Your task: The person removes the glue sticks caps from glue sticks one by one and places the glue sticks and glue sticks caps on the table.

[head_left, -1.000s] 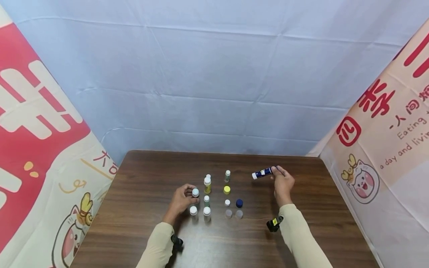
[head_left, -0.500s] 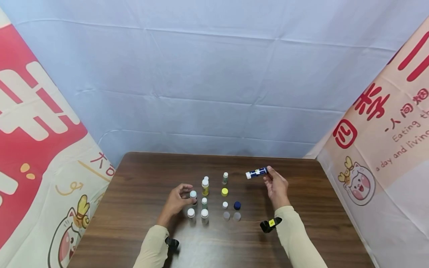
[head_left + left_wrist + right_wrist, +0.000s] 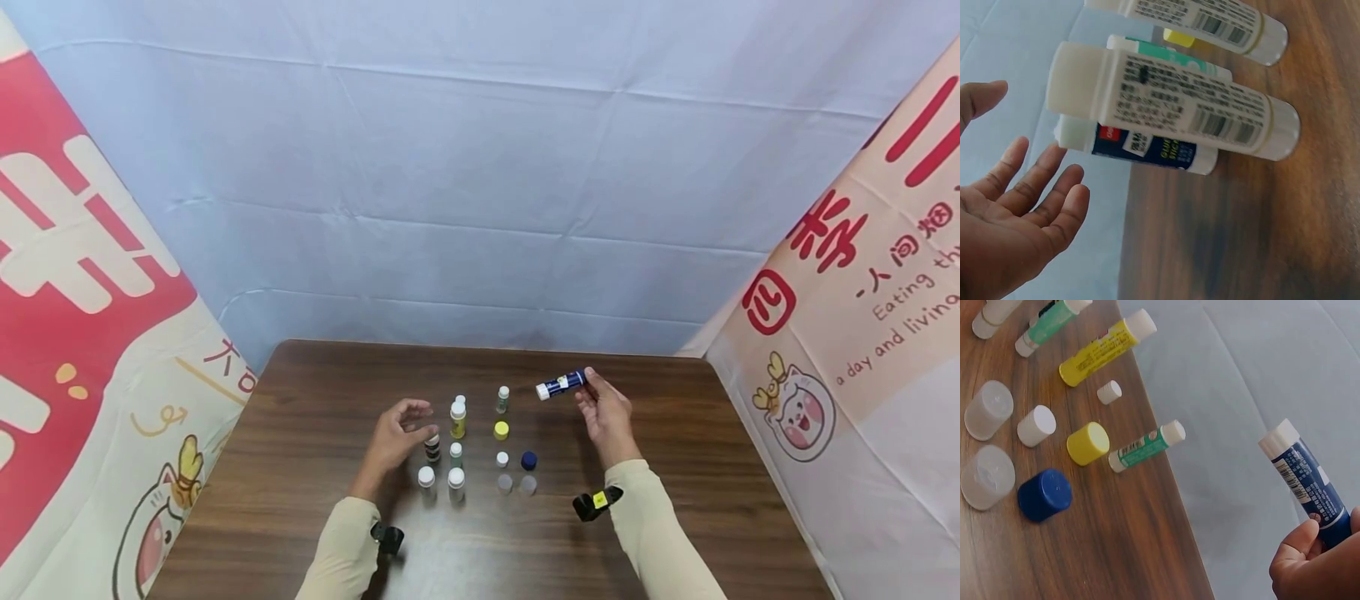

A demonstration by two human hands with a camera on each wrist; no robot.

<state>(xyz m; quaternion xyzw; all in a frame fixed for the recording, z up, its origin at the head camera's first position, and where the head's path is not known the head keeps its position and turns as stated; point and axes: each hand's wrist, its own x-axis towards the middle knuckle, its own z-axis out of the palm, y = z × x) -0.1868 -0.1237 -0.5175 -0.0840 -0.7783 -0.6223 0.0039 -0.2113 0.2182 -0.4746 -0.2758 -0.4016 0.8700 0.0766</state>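
My right hand (image 3: 608,417) holds a navy glue stick (image 3: 562,384) above the table, tilted, its white end pointing left. In the right wrist view, the fingers (image 3: 1302,547) grip its blue end. My left hand (image 3: 397,437) is beside another navy glue stick (image 3: 1147,148) standing on the table. Its fingers are spread, with the thumb apart, near the white top. Around that hand stand two white glue sticks (image 3: 1179,103), a green one (image 3: 456,456) and a yellow one (image 3: 1100,355). A second green glue stick (image 3: 1146,447) stands farther right.
Several caps lie on the brown table (image 3: 637,533): a yellow cap (image 3: 501,431), a white cap (image 3: 1037,426), a blue cap (image 3: 1045,495) and two translucent caps (image 3: 988,477). A small white cap (image 3: 1109,392) lies behind the yellow stick. A pale cloth (image 3: 480,208) hangs behind the table.
My right hand has moved left with its navy glue stick. My left hand's fingers have come away from the standing navy glue stick's white top, which they were around before.
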